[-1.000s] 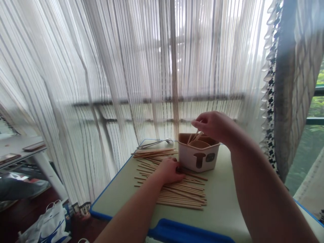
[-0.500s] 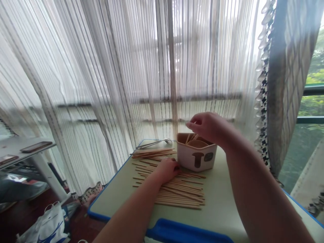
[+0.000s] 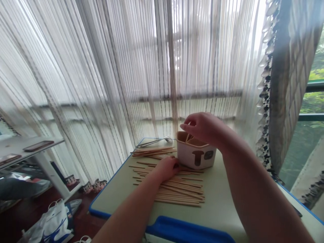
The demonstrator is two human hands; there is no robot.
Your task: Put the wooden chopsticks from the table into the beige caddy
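My right hand [image 3: 202, 127] hovers over a white holder [image 3: 196, 155] with dark marks on its front. Its fingers are pinched on a wooden chopstick [image 3: 187, 137] that stands in the holder's left compartment. My left hand [image 3: 165, 168] rests curled on several loose wooden chopsticks [image 3: 177, 190] spread on the pale green table [image 3: 225, 202], just left of the holder. Whether it grips one I cannot make out. A second bundle of chopsticks [image 3: 153, 152] lies farther back.
A metal spoon [image 3: 155, 141] lies at the table's far edge beside the striped sheer curtain [image 3: 113, 77]. The table has a blue rim [image 3: 187, 231]. At lower left are a white shelf [image 3: 27, 145] and a white bag [image 3: 54, 224] on the floor.
My right hand has shifted a little left over the holder, lowering the chopstick into it. My left hand stays on the loose chopsticks. The view has drifted slightly.
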